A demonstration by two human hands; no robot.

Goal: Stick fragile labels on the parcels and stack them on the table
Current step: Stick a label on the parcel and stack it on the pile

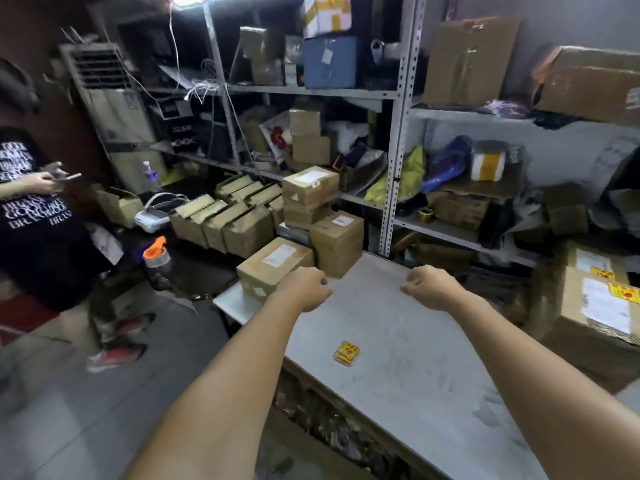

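Observation:
A cardboard parcel [273,265] with a white address label lies at the far left corner of the grey table [398,341]. Behind it stand more parcels: one [337,242] on the table's far edge and a stack of two [309,195] beyond. A small stack of yellow-and-red fragile labels [346,353] lies on the table in the middle. My left hand [304,289] hovers beside the near parcel, fingers loosely curled, holding nothing. My right hand [429,285] hovers over the table's far part, also loosely curled and empty.
Two large boxes [595,303] bearing fragile labels stand at the right of the table. Metal shelving [398,133] full of boxes and bags lines the back wall. A row of small cartons [221,223] sits on the floor at left, near a standing person [38,216].

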